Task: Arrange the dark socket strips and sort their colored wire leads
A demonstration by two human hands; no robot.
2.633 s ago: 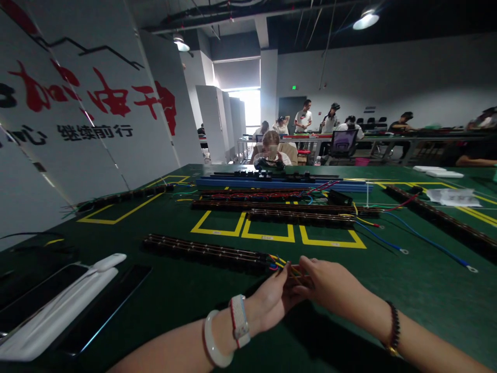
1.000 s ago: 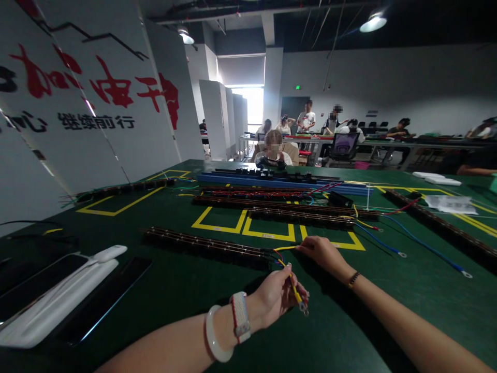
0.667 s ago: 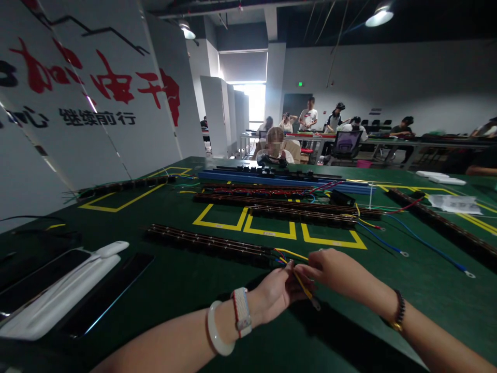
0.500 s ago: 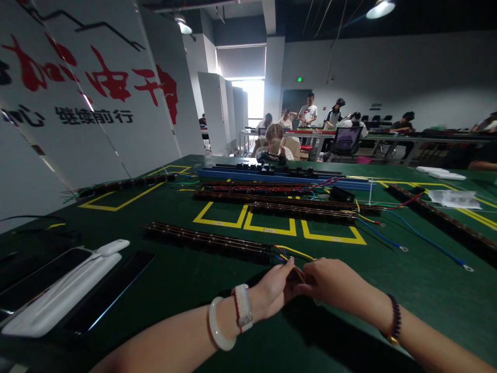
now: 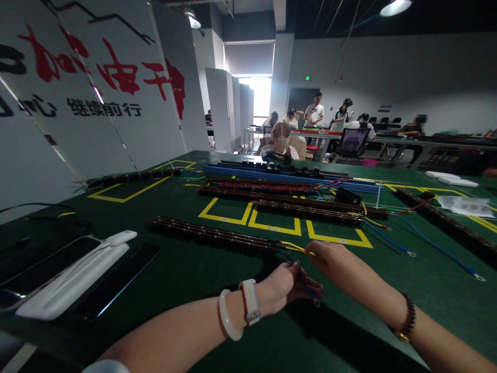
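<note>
A long dark strip [image 5: 213, 234] with copper-coloured lines lies on the green table, and wires come out of its right end. Yellow wires [image 5: 292, 246] run from that end into my right hand [image 5: 328, 257], whose fingers are closed on them. Just below and to the left, my left hand [image 5: 285, 284] has its thumb and fingers around a dark blue wire. This wire ends in a ring terminal [image 5: 317, 303], which sticks out past the fingertips. The two hands are close together; some fingers are hidden behind the left palm.
Further back lie more dark strips [image 5: 306, 211] with wires, and a blue rail [image 5: 252, 173]. Yellow tape [image 5: 274, 228] marks boxes on the table. A phone [image 5: 124, 280] and a white case [image 5: 73, 285] lie at left. Several people sit or stand beyond the table.
My right hand has moved up and away from my left, drawing the yellow wires to the right. The blue wire and its ring terminal now show in my left hand.
</note>
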